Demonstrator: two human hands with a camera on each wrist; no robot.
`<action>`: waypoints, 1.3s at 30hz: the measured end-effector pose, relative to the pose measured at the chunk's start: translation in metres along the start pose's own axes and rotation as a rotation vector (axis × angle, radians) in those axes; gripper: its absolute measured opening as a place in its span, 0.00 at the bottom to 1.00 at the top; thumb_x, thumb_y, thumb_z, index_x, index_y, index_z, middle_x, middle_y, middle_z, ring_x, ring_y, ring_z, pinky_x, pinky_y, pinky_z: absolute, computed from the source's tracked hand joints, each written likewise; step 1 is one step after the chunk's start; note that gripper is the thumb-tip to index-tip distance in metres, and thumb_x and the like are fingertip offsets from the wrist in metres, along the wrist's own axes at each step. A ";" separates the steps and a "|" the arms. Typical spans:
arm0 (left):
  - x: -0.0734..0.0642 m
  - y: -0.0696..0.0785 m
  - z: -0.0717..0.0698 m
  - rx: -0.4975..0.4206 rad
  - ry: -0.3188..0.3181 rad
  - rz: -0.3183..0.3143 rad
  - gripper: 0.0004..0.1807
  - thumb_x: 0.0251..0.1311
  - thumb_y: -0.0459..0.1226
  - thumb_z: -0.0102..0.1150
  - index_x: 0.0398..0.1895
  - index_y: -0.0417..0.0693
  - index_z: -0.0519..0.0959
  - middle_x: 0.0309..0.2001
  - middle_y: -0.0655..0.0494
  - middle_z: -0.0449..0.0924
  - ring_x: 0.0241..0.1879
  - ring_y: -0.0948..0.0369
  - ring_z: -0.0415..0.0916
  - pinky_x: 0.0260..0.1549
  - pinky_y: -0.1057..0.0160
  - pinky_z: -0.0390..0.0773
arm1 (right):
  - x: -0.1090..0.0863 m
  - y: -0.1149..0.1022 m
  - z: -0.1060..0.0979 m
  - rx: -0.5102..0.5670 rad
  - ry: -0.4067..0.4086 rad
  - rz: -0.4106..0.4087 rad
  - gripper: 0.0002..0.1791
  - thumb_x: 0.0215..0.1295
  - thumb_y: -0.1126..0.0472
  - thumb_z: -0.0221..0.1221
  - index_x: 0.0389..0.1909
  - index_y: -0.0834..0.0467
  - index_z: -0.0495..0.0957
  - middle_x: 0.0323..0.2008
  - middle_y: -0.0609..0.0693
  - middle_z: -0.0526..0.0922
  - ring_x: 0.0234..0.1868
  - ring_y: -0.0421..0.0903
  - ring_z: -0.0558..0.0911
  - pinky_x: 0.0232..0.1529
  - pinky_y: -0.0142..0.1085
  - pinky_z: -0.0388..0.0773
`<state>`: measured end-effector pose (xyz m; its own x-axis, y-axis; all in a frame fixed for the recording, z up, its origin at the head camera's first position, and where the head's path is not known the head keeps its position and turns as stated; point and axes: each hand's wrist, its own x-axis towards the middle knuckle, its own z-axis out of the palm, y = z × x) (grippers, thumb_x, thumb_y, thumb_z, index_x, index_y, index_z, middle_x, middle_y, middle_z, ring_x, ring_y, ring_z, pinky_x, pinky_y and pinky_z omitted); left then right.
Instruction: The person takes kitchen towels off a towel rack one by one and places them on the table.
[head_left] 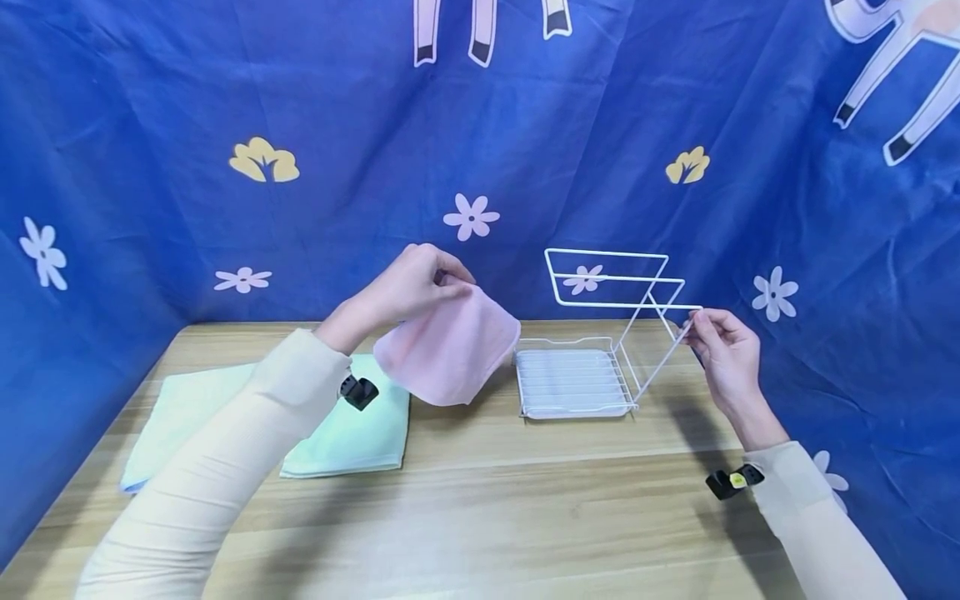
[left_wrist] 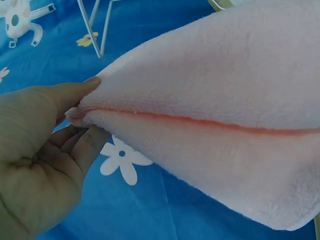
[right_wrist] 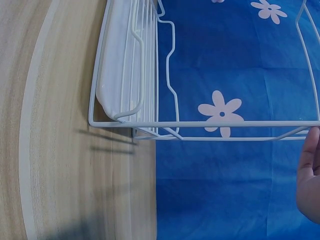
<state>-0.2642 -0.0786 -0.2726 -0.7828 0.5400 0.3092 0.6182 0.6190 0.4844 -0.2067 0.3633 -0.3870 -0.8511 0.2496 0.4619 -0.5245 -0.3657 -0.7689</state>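
A pink cloth (head_left: 457, 350) hangs folded from my left hand (head_left: 416, 283), whose thumb and fingers pinch one corner of it. In the left wrist view the cloth (left_wrist: 210, 85) spreads out from the fingertips, with a reddish fold line across it. My right hand (head_left: 723, 350) grips the upper right side of a white wire rack (head_left: 622, 304). The rack stands on the table with a white tray (head_left: 573, 383) in its base. Only part of the right hand (right_wrist: 309, 180) shows at the edge of the right wrist view, beside the rack's wire.
Folded light green cloths (head_left: 360, 437) lie on the left of the wooden table (head_left: 525, 517), partly under the left arm. A blue curtain (head_left: 360, 125) with flowers and animal figures hangs behind the table and along its sides.
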 end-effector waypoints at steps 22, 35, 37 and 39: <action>-0.043 0.034 0.032 -0.334 0.059 0.045 0.06 0.65 0.35 0.71 0.43 0.47 0.92 0.37 0.52 0.92 0.30 0.65 0.78 0.33 0.74 0.74 | -0.001 -0.001 0.001 -0.008 0.012 0.007 0.09 0.74 0.73 0.58 0.36 0.64 0.86 0.29 0.54 0.90 0.29 0.44 0.89 0.33 0.31 0.86; -0.079 0.033 0.064 -0.471 0.025 -0.034 0.08 0.65 0.35 0.71 0.45 0.45 0.91 0.41 0.50 0.92 0.30 0.68 0.81 0.30 0.73 0.76 | -0.002 -0.001 0.002 -0.016 0.009 0.011 0.08 0.74 0.72 0.60 0.35 0.64 0.86 0.29 0.53 0.90 0.29 0.45 0.89 0.34 0.32 0.86; -0.082 0.028 0.071 -0.475 0.023 -0.057 0.08 0.65 0.35 0.71 0.45 0.45 0.91 0.41 0.49 0.92 0.30 0.69 0.80 0.30 0.73 0.76 | -0.002 -0.001 0.002 -0.017 0.010 0.011 0.08 0.73 0.72 0.60 0.35 0.64 0.86 0.29 0.53 0.90 0.29 0.45 0.89 0.34 0.32 0.86; -0.084 0.022 0.077 -0.483 0.023 -0.074 0.08 0.66 0.35 0.71 0.45 0.45 0.91 0.43 0.48 0.92 0.31 0.69 0.81 0.31 0.72 0.76 | -0.002 -0.001 0.003 -0.019 0.008 0.010 0.07 0.73 0.71 0.61 0.36 0.64 0.86 0.29 0.53 0.90 0.29 0.45 0.89 0.34 0.32 0.86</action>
<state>-0.1790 -0.0665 -0.3510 -0.8284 0.4883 0.2745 0.4616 0.3173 0.8284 -0.2047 0.3610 -0.3854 -0.8558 0.2532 0.4511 -0.5158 -0.3510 -0.7815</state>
